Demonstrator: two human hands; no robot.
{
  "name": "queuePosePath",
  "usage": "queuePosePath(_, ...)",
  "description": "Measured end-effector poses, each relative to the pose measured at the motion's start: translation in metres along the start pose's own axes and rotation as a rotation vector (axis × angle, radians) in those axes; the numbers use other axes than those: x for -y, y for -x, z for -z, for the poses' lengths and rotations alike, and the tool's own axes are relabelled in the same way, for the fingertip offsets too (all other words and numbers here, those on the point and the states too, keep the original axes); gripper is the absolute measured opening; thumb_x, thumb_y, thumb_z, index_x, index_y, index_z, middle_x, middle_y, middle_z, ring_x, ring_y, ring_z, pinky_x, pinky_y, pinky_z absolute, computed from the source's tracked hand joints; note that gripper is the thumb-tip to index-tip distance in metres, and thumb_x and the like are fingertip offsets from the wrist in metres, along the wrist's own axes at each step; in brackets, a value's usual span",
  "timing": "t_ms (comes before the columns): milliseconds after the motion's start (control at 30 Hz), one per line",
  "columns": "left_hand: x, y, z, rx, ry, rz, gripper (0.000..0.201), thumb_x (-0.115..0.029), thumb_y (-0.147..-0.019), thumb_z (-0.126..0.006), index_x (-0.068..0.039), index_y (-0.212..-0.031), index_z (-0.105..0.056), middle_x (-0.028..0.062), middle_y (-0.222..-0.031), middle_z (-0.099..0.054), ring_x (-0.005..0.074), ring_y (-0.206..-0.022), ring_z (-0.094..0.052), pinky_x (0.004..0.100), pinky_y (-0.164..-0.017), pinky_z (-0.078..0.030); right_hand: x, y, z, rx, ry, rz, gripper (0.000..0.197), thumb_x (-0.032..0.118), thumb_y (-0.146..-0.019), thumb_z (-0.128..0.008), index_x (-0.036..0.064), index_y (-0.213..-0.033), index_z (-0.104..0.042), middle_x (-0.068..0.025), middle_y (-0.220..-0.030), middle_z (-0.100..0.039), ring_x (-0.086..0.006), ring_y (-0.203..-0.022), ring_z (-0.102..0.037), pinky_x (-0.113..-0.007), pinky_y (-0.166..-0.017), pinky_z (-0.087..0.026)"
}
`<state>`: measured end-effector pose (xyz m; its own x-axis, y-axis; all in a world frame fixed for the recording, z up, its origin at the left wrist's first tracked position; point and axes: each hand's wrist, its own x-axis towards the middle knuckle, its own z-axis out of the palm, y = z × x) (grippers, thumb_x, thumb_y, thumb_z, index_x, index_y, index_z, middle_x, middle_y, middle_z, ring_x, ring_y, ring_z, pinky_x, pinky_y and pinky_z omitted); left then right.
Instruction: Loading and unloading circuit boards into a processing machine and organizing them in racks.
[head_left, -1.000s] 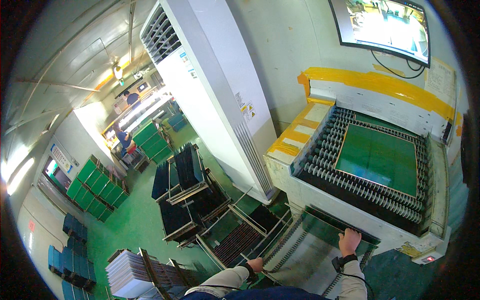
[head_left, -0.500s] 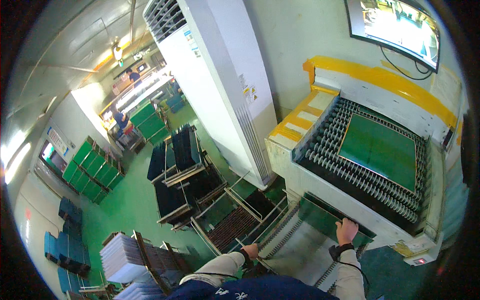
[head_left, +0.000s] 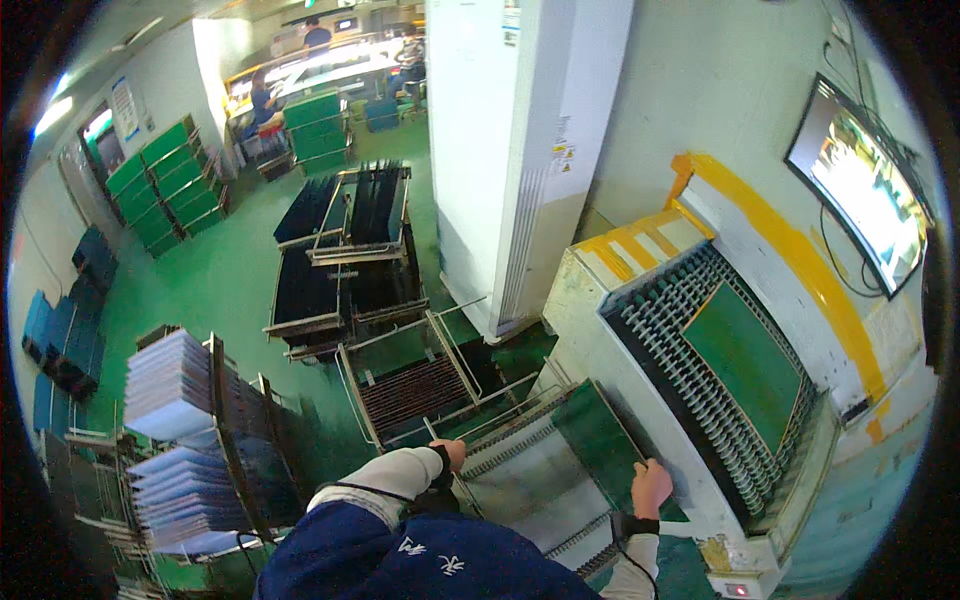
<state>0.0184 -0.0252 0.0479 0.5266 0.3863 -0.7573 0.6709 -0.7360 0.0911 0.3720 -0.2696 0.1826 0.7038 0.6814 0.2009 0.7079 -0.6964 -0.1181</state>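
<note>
My left hand [head_left: 452,456] is closed round a thin metal bar at the left side of a slotted rack [head_left: 530,490] with coiled spring edges. At the right, my right hand [head_left: 651,486] is closed on the edge of a dark green board [head_left: 598,432], which leans in the far part of that rack. Part of the board's lower edge is hidden. Just beyond, a roller conveyor machine [head_left: 650,330] carries another green board [head_left: 748,365] lying flat on its rollers.
A tall white cabinet unit [head_left: 490,130] stands ahead. Metal racks [head_left: 385,390] and black panels [head_left: 310,285] sit on the green floor to its left. Stacked white sheets [head_left: 165,385] stand near left. A screen [head_left: 860,185] hangs on the right wall; people work far off.
My view has swung to the right and tilted, so the machine and screen sit lower. My hands remain at the rack and board, the right hand slightly lower in view.
</note>
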Motion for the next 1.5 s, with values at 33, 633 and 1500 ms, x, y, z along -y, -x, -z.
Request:
queuePosePath(33,0.007,-0.002,-0.011,0.026,0.036,0.04,0.022,-0.018,-0.082,-0.058,-0.001,-0.094,-0.065,0.011,-0.092,-0.066,0.0276,-0.085,-0.064,0.0413,-0.062,-0.052,0.011,-0.003,0.016,-0.043,-0.025,0.023,0.023,0.03,-0.077,-0.064,0.0067,-0.078,-0.061,-0.0142,-0.072,-0.061,-0.0342,-0.07,-0.059,-0.044,-0.061,-0.044)
queuePosePath(633,0.02,0.017,-0.004,-0.138,0.237,-0.093,0.031,-0.019,-0.074,-0.061,0.006,-0.092,-0.06,0.0204,-0.09,-0.065,0.0339,-0.085,-0.065,0.0428,-0.069,-0.052,-0.04,0.011,0.123,-0.323,-1.344,-0.483,0.022,0.023,-0.086,-0.062,0.0044,-0.097,-0.063,-0.0062,-0.091,-0.062,-0.0217,-0.083,-0.053,-0.033,-0.078,-0.04)
queuePosePath(1500,0.016,0.008,-0.004,-0.122,0.235,0.008,0.031,-0.016,-0.075,-0.057,0.004,-0.098,-0.057,0.0242,-0.1,-0.062,0.0384,-0.093,-0.062,0.0436,-0.08,-0.05,0.022,0.054,0.072,0.05,-2.154,-0.919,0.016,0.017,-0.086,-0.062,0.0059,-0.095,-0.055,-0.0077,-0.085,-0.061,-0.0194,-0.076,-0.056,-0.034,-0.073,-0.048)
